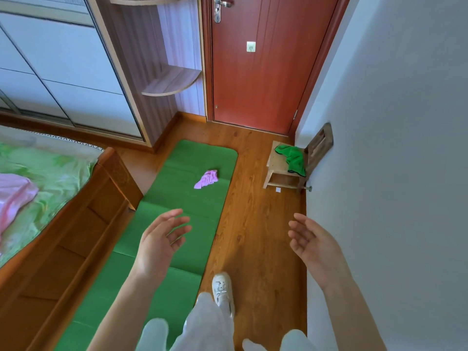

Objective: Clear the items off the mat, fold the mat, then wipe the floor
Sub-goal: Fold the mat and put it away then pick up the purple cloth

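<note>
A long green mat [177,188] lies flat on the wooden floor [253,224] between the bed and the wall. Near its far end sits a small crumpled pink cloth [207,179]. A green rag [292,157] is draped over a small wooden chair [278,171] by the right wall. My left hand [159,243] hovers over the middle of the mat, fingers relaxed and holding nothing. Above the bare floor, my right hand [312,240] is held palm inward, also with nothing in it. Both hands are well short of the pink cloth.
A wooden bed frame [83,224] with green bedding and a pink garment [12,196] borders the mat on the left. A red door [255,64] and a wardrobe with corner shelves [172,82] stand ahead. My white shoe [222,290] is on the floor beside the mat.
</note>
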Demonstrator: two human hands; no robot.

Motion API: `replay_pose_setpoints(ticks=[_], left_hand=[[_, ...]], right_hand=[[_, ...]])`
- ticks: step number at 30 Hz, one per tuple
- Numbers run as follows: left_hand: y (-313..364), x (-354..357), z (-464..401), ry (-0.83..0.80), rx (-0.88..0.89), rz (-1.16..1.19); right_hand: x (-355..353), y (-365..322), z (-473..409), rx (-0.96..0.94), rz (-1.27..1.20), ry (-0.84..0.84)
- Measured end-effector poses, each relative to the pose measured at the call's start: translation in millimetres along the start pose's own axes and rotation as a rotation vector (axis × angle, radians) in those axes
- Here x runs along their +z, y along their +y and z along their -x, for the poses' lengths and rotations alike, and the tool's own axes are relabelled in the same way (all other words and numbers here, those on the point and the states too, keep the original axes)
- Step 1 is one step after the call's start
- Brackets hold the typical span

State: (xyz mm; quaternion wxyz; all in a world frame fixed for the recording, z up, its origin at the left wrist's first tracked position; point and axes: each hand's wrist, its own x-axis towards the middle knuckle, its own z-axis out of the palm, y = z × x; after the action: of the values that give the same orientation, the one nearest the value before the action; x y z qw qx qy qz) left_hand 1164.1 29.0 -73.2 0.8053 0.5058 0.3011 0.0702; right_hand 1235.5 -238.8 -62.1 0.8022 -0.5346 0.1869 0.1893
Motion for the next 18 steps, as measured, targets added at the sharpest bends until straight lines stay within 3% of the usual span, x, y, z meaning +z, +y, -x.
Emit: replay_pose_setpoints(ticks=[9, 18], left_hand=[[40, 55, -134, -0.035, 0.015, 0.012], [67, 82, -213, 0.010, -0.002, -0.025]], right_hand=[[47, -60, -131, -0.030, 0.063, -0.025], [85, -94, -226, 0.008, 0.065, -0.065]])
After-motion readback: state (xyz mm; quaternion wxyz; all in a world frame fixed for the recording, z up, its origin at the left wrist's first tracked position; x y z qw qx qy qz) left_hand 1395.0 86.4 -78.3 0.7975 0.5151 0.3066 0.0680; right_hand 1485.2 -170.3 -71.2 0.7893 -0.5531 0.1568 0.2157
